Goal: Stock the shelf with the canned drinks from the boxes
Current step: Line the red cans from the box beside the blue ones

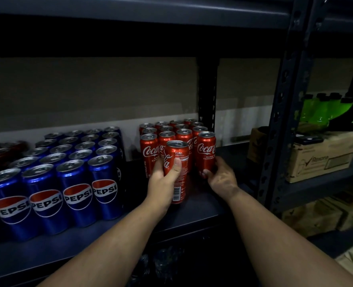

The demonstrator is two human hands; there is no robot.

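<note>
Red Coke can (176,162) sits gripped in the left hand (164,183); the right hand (220,177) clasps another can (206,151), both before the Coke block (167,133).

Red and blue cans on a dark shelf

Red Coca-Cola cans (167,133) with white script, right; blue Pepsi cans (76,162) with red-white-blue globes, left; dark grey shelf (192,212); green bottles (316,110) far right.

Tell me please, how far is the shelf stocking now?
Done: the blue Pepsi cans fill their block, and several rows of red Coca-Cola cans stand on the dark metal shelf. In hand: both hands, left and right, each hold one red can. Left: free shelf in front; boxes not visible.
</note>
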